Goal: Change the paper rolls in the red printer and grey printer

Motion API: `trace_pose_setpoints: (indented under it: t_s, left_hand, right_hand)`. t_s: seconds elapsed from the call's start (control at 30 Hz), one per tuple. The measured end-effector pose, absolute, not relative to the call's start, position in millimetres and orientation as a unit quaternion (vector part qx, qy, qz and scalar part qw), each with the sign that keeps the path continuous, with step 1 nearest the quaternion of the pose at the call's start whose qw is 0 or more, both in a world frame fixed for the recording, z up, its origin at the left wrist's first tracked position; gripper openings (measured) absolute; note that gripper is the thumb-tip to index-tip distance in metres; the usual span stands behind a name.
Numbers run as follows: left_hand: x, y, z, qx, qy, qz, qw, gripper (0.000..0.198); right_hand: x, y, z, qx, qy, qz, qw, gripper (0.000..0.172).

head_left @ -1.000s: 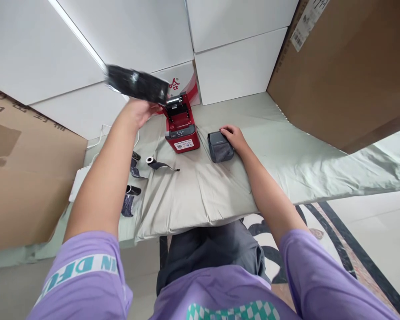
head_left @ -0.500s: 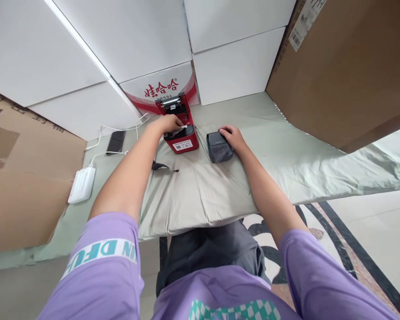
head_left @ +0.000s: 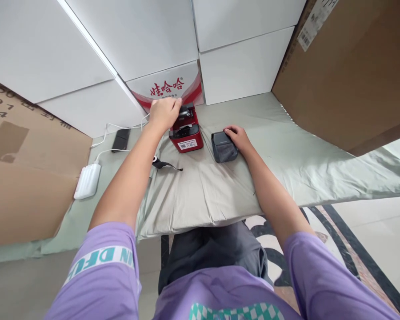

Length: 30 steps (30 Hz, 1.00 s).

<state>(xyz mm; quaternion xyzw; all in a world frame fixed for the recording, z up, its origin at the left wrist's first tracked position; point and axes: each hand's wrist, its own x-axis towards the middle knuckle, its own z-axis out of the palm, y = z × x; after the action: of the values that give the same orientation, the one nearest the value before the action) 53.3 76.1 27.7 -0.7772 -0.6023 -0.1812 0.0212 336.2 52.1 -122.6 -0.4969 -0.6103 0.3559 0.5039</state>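
Observation:
A small red and black printer (head_left: 187, 143) with a white label on its front stands on the cloth, its lid (head_left: 187, 110) raised. My left hand (head_left: 166, 113) grips the lid's left side, fingers closed over its upper edge; the fingertips are partly hidden. To the right lies a dark grey boxy device (head_left: 224, 147), apart from the printer. My right hand (head_left: 239, 138) holds its upper right corner with bent fingers. In front of the printer, a dark strip (head_left: 165, 165) trails from a small roll (head_left: 155, 160), partly behind my left forearm.
White boxes (head_left: 236, 66) are stacked behind, above a red-and-white printed carton (head_left: 166, 84). Large brown cartons (head_left: 346, 80) flank both sides. At left lie a dark phone-like slab (head_left: 121, 140) and a white charger (head_left: 87, 181) with a cable (head_left: 111, 151). Green cloth (head_left: 200, 195) covers the table.
My left hand has moved from inside the printer up to its lid. The lid is tilted slightly further forward. My right hand stays at the grey device. The view has shifted slightly.

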Motion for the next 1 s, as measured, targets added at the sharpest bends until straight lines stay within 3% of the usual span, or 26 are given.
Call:
trace_pose_setpoints:
  t_s: [0.33, 0.67, 1.0]
  left_hand:
    - [69.3, 48.8, 22.9, -0.753, -0.648, -0.114, 0.011, 0.074]
    - [85.8, 42.9, 7.3, -0.743, -0.651, -0.151, -0.038, 0.066]
    - [90.8, 29.6, 15.6, -0.732, -0.669, -0.128, 0.020, 0.057]
  right_hand:
    - [337.5, 51.3, -123.1, -0.501, -0.615, 0.352, 0.497, 0.043]
    - [337.8, 51.9, -127.4, -0.502, -0.613, 0.353, 0.497, 0.043]
    - [335.8, 45.0, -125.0, -0.496, -0.600, 0.348, 0.522, 0.040]
